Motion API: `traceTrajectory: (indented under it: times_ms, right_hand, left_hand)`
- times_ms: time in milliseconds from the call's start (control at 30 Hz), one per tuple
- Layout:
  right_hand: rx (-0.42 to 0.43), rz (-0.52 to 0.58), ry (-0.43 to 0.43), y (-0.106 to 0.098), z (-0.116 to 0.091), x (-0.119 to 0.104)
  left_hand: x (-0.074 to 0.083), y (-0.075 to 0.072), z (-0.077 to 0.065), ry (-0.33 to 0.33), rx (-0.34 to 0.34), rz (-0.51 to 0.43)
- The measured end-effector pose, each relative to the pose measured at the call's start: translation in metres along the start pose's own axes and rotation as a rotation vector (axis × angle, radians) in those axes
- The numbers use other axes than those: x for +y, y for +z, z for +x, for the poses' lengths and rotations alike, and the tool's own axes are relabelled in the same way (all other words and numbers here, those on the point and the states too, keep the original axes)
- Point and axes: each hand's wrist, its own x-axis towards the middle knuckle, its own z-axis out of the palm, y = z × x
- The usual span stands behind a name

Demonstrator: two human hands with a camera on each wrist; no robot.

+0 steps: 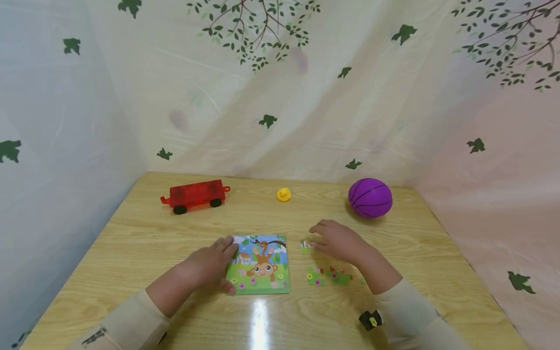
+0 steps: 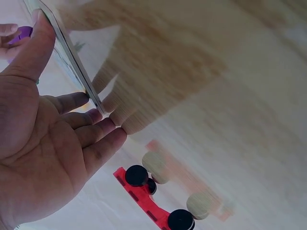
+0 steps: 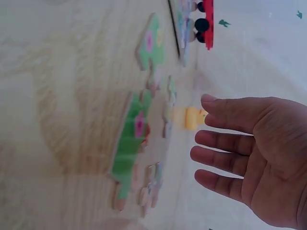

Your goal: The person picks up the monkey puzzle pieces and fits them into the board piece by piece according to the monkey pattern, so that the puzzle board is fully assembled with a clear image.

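Observation:
A square jigsaw puzzle [image 1: 262, 267] with a monkey picture lies flat on the table. Along its left edge rests my left hand [image 1: 209, 265], thumb at the near corner and fingertips at the far one. The left wrist view shows these fingers [image 2: 98, 143] fairly straight against the puzzle's side. To the right of the puzzle, my right hand [image 1: 341, 241] hovers with relaxed fingers and nothing in them. Just left of its fingertips lies a small puzzle piece [image 1: 305, 244]. Nearer me are a yellow-flowered piece [image 1: 315, 276] and a green piece with a pink flower [image 1: 340, 278].
Farther back on the wooden table [image 1: 144, 233] stand a red toy wagon [image 1: 196, 194], a yellow rubber duck [image 1: 284, 195] and a purple ball [image 1: 370, 198]. A leaf-printed cloth [image 1: 218, 131] hangs behind the table and at both sides.

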Motion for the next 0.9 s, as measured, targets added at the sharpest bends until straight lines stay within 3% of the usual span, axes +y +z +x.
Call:
traceTrajectory:
  times_ms: [400, 900]
  right_hand:
    - [-0.028, -0.040, 0.004, 0.021, 0.006, 0.011]
    - [-0.014, -0.117, -0.001, 0.025, 0.012, 0.000]
  left_hand:
    - [-0.002, 0.001, 0.000, 0.015, 0.024, -0.019]
    - [-0.004, 0.000, -0.004, 0.019, 0.028, -0.028]
